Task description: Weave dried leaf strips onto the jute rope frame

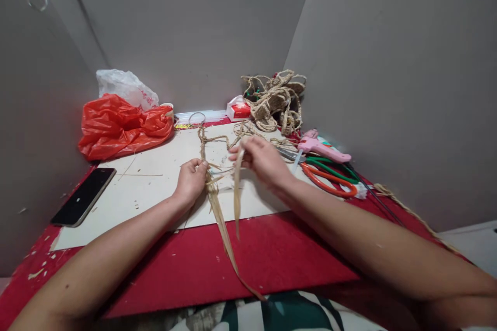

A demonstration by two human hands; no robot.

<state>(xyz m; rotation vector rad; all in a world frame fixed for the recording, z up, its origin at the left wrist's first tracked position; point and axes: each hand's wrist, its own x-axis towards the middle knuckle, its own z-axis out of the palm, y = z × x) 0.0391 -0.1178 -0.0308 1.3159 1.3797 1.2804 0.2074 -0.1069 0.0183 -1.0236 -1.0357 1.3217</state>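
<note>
My left hand [191, 179] is closed in a pinch on a braided straw cord [203, 145] that runs away from me across a white board [151, 186]. Loose straw strips [222, 222] trail from that pinch toward me over the red table edge. My right hand [261, 158] is closed on a separate pale straw strip [236, 194], which hangs down from its fingers. The two hands sit close together over the middle of the board.
A black phone [83, 196] lies at the left. An orange plastic bag [120, 125] and a white bag [124, 85] sit behind it. A heap of woven jute pieces [274, 101], a pink glue gun [322, 147] and orange-and-green scissors [330, 178] lie at the right.
</note>
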